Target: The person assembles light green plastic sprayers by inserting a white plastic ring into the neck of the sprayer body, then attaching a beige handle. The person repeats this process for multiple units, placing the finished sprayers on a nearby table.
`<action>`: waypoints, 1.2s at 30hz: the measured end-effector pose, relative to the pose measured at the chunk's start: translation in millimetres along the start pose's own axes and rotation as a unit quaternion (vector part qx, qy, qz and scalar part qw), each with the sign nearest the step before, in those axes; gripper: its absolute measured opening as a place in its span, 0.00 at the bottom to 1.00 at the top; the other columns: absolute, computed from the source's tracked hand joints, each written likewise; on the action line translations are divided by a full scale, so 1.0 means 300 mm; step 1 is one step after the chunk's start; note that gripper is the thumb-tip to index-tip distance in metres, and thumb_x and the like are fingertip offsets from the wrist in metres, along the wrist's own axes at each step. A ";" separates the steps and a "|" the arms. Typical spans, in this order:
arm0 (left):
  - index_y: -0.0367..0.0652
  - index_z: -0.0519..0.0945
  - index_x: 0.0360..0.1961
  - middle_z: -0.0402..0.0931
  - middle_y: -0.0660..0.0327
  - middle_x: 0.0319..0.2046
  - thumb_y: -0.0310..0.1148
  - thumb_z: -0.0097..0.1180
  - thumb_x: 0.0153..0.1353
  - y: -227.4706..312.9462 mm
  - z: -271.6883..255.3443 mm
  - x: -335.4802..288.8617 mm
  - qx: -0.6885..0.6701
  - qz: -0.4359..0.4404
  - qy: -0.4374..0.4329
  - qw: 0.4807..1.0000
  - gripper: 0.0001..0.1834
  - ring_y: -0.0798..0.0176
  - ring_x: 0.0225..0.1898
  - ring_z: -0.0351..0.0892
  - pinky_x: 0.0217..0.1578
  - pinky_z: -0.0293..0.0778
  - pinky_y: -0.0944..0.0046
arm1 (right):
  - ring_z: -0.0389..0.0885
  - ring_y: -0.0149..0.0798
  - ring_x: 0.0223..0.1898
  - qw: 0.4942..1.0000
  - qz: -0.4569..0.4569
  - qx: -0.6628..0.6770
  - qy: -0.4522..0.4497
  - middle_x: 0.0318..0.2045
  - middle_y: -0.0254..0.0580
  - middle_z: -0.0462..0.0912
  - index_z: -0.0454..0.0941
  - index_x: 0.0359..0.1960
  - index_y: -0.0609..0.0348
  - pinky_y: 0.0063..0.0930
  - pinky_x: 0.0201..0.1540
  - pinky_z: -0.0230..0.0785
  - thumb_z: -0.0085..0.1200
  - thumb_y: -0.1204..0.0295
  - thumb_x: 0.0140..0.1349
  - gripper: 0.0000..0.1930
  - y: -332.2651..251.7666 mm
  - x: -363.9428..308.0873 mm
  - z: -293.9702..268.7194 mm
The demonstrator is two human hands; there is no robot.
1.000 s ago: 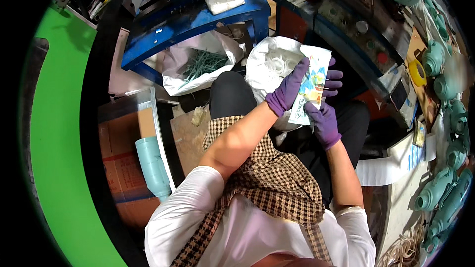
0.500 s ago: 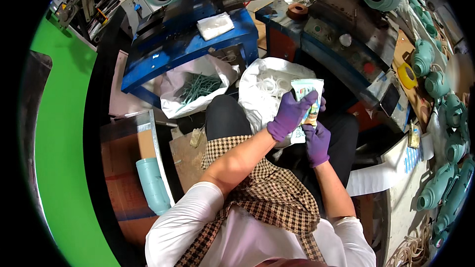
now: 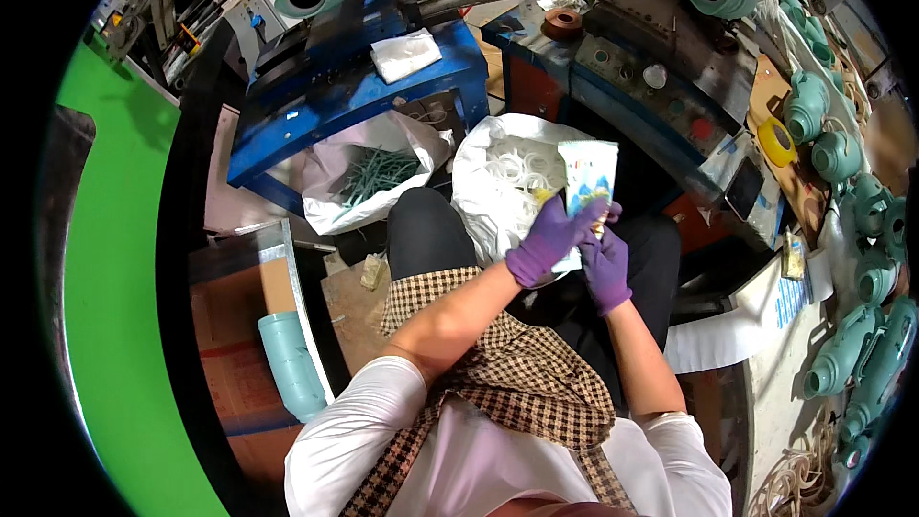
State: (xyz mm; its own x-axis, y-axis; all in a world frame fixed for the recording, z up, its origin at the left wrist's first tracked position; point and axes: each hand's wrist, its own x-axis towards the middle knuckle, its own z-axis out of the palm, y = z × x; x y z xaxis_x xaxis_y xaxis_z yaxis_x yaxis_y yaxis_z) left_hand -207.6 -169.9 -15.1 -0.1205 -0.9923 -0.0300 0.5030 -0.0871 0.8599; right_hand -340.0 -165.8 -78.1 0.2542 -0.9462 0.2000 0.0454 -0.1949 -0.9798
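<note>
Both my hands wear purple gloves and hold a small printed plastic packet [image 3: 586,172] upright over my lap. My left hand [image 3: 549,239] grips its lower left side with fingers spread across the front. My right hand [image 3: 606,263] pinches the packet's bottom edge from the right. Just behind the packet a white bag [image 3: 488,172] lies open, with white rings inside it.
A second open bag [image 3: 330,182] with green parts lies to the left under a blue machine [image 3: 354,86]. Teal cast housings [image 3: 842,153] line the bench at right. A teal tube [image 3: 287,364] stands by a cardboard box at left.
The packet has been turned from lying tilted to standing upright and narrower in view. My hands have shifted slightly lower and closer together on it.
</note>
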 end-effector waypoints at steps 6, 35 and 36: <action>0.36 0.72 0.57 0.82 0.55 0.43 0.42 0.58 0.70 0.073 -0.080 -0.005 0.009 -0.020 -0.057 0.998 0.23 0.62 0.42 0.84 0.44 0.81 0.63 | 0.72 0.23 0.28 0.982 0.066 -0.080 -0.160 0.23 0.33 0.80 0.82 0.35 0.65 0.25 0.34 0.70 0.63 0.65 0.65 0.13 -0.073 0.028 -0.039; 0.35 0.83 0.34 0.82 0.64 0.26 0.35 0.60 0.67 -0.075 -0.079 0.015 0.205 -0.001 0.008 0.979 0.12 0.74 0.29 0.77 0.34 0.73 0.70 | 0.76 0.44 0.25 0.818 -0.271 -0.507 0.019 0.22 0.37 0.74 0.81 0.34 0.49 0.37 0.27 0.65 0.62 0.68 0.53 0.07 -0.119 0.029 -0.103; 0.35 0.83 0.33 0.82 0.64 0.26 0.36 0.59 0.67 -0.082 -0.074 0.016 0.172 0.018 0.009 0.985 0.13 0.74 0.29 0.77 0.34 0.73 0.70 | 0.76 0.42 0.24 0.794 -0.300 -0.529 0.029 0.21 0.36 0.73 0.80 0.34 0.48 0.37 0.27 0.63 0.62 0.68 0.51 0.08 -0.123 0.027 -0.095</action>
State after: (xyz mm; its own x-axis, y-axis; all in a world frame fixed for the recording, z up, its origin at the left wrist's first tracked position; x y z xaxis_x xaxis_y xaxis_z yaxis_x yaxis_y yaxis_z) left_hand -201.5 -174.5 -47.6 -0.0912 -0.9958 -0.0020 0.1867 -0.0190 0.9822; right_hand -367.2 -173.7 -40.1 0.4463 -0.6056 0.6588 -0.7025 -0.6931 -0.1613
